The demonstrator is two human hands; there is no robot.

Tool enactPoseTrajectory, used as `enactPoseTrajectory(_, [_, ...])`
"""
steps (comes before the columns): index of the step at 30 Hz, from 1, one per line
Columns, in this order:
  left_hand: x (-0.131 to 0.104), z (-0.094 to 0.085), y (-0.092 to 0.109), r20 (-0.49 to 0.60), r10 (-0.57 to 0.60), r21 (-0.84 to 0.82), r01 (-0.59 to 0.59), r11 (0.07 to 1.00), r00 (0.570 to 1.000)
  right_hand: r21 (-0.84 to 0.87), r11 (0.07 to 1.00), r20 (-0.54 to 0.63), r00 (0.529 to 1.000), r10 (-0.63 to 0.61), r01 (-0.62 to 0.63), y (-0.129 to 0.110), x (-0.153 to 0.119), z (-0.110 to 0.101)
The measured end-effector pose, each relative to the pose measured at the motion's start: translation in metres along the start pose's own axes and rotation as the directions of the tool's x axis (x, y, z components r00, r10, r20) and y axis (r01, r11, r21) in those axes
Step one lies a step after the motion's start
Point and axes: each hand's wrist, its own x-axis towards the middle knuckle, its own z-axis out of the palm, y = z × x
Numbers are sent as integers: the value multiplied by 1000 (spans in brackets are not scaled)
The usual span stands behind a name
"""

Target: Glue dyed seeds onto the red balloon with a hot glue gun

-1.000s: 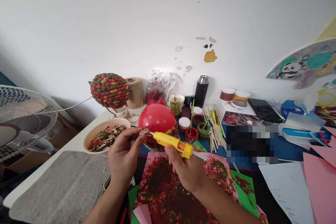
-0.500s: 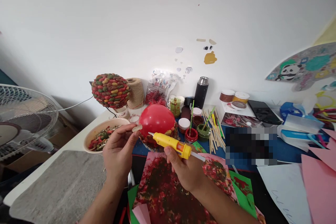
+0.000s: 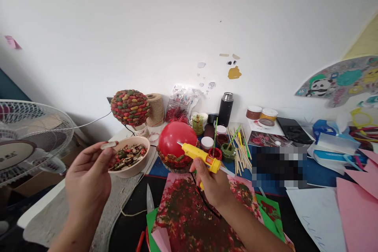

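Observation:
My left hand (image 3: 90, 179), at the left, is closed in a pinch on a pale oval nutshell half (image 3: 108, 145). Just beyond it stands a peach bowl (image 3: 143, 164) of loose shells, some painted red and green. My right hand (image 3: 213, 184) is wrapped round a yellow hot glue gun (image 3: 197, 153), its nozzle pointing left and a clear glue stick jutting from its back. Behind the nozzle sits a red balloon (image 3: 176, 137), its lower part covered with coloured shells (image 3: 174, 162). The nozzle overlaps the balloon in view; I cannot tell whether they touch.
Paint-smeared paper (image 3: 195, 220) lies under my right hand. A knife (image 3: 149, 197) lies to its left. Behind stand a shell-covered ball (image 3: 130, 107), a twine spool (image 3: 155, 109), paint jars (image 3: 228, 151), sticks (image 3: 242, 157) and a black flask (image 3: 226, 110). A fan (image 3: 29, 141) is at far left.
My left hand has moved left and down, away from the balloon, carrying the nutshell half to the bowl's near side. The glue gun has shifted slightly right and up in view.

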Motion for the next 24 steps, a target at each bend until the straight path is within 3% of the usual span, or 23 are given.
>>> enactPoseTrajectory(7, [-26,8,-18,261,53,289,-130,949,964,-35,999,8,1000,-21,21,-3,0,-2])
enactPoseTrajectory(13, [-25,13,-32,316,81,358,-198,912,945,-115,991,35,997,-62,66,-4,-1,-2])
enactPoseTrajectory(24, [-27,19,-31,327,-44,272,-49,961,944,-256,946,80,979,-187,202,-6,0,0])
